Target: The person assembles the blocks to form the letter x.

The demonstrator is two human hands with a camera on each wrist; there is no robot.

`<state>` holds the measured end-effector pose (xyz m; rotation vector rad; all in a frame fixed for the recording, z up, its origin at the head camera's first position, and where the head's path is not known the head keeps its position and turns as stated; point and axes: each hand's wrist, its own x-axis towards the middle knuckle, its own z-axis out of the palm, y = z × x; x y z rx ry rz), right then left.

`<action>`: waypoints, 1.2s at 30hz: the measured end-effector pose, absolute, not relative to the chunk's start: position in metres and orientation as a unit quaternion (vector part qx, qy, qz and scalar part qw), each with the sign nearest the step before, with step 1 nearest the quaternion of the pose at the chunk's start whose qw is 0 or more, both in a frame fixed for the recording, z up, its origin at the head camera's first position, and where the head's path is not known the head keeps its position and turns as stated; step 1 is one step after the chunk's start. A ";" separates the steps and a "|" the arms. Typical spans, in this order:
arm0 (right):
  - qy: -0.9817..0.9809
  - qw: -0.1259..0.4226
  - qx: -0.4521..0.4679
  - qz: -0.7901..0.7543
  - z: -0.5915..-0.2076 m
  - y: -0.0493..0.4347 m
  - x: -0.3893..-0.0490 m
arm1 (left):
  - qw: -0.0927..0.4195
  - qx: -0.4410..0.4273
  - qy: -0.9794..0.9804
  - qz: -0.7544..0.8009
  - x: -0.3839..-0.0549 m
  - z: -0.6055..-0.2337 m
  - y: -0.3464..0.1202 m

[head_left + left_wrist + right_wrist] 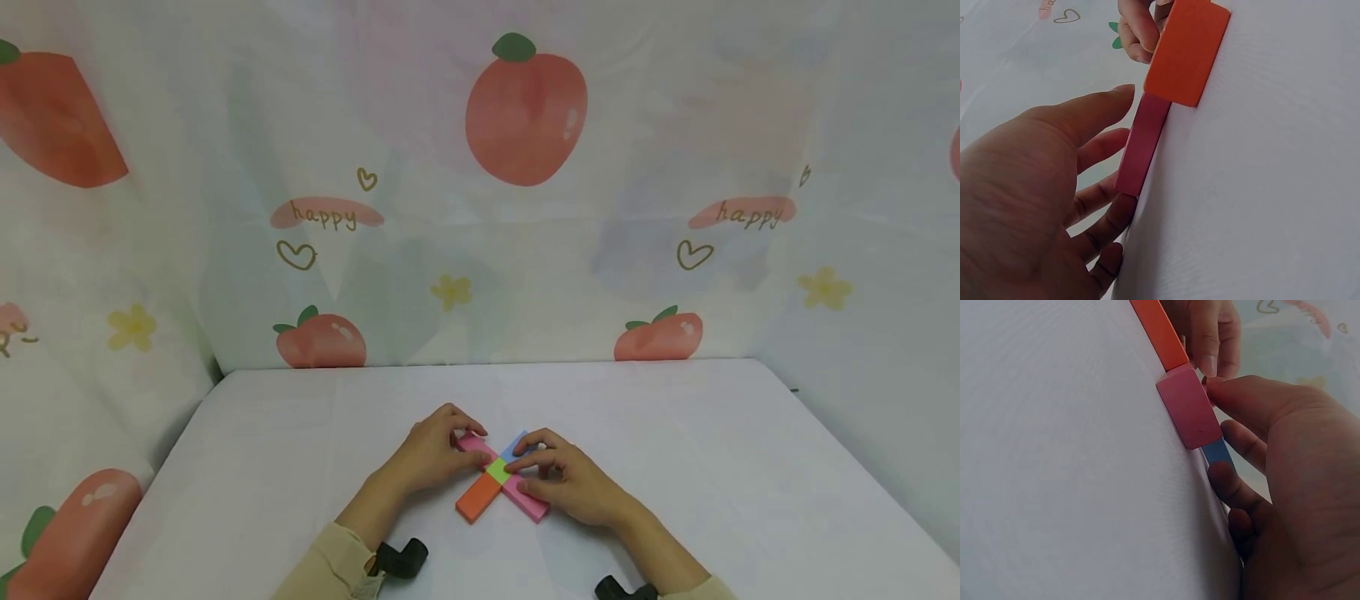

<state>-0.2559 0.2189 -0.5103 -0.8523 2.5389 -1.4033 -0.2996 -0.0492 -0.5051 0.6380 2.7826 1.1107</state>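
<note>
Five flat-sided blocks form an X on the white table: a green block [498, 471] at the centre, an orange block [478, 497] at lower left, a blue block [513, 444] at upper right, and pink blocks at upper left [472, 444] and lower right [527, 502]. My left hand [433, 444] holds the upper-left pink block between thumb and fingers; its fingertips lie at the outer end in the left wrist view. My right hand [573, 479], fingers loosely bent, touches around the centre, thumb by the lower-right pink block and fingertips over the blue and green ones.
A white cloth covers the table [300, 450]. Behind it hangs a pale curtain [525, 267] printed with red fruit, hearts and flowers. Black wrist cameras [402, 558] sit by the beige sleeves [330, 562].
</note>
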 end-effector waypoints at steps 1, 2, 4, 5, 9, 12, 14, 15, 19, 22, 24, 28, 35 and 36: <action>0.837 0.057 -0.281 -0.466 -0.510 0.219 -0.256 | 0.039 0.207 0.908 0.363 -0.300 -0.505 -0.049; 0.836 0.056 -0.280 -0.469 -0.510 0.219 -0.256 | 0.039 0.205 0.908 0.364 -0.300 -0.505 -0.050; 0.835 0.054 -0.276 -0.473 -0.510 0.218 -0.257 | 0.040 0.202 0.908 0.365 -0.300 -0.505 -0.050; 0.835 0.052 -0.274 -0.473 -0.510 0.218 -0.257 | 0.040 0.201 0.908 0.366 -0.300 -0.505 -0.050; 0.835 0.045 -0.270 -0.477 -0.510 0.219 -0.258 | 0.042 0.200 0.907 0.369 -0.301 -0.505 -0.050; 0.835 0.034 -0.269 -0.480 -0.511 0.221 -0.259 | 0.045 0.202 0.904 0.373 -0.303 -0.504 -0.049; 0.835 0.025 -0.267 -0.481 -0.512 0.221 -0.260 | 0.046 0.201 0.903 0.377 -0.303 -0.503 -0.049; 0.835 0.020 -0.266 -0.482 -0.512 0.221 -0.260 | 0.046 0.202 0.902 0.379 -0.303 -0.502 -0.049; 0.836 0.007 -0.257 -0.484 -0.510 0.224 -0.261 | 0.038 0.207 0.900 0.381 -0.305 -0.497 -0.047; 0.841 0.004 -0.245 -0.483 -0.508 0.227 -0.261 | 0.034 0.209 0.899 0.384 -0.307 -0.494 -0.045; 0.844 0.004 -0.236 -0.482 -0.506 0.228 -0.261 | 0.031 0.212 0.898 0.385 -0.307 -0.492 -0.044; 0.852 0.006 -0.211 -0.480 -0.505 0.229 -0.260 | 0.033 0.214 0.896 0.386 -0.309 -0.490 -0.044; 0.877 0.014 -0.185 -0.443 -0.499 0.215 -0.261 | 0.039 0.182 0.908 0.375 -0.307 -0.491 -0.051; 0.881 0.015 -0.182 -0.436 -0.498 0.214 -0.262 | 0.037 0.180 0.910 0.373 -0.307 -0.491 -0.053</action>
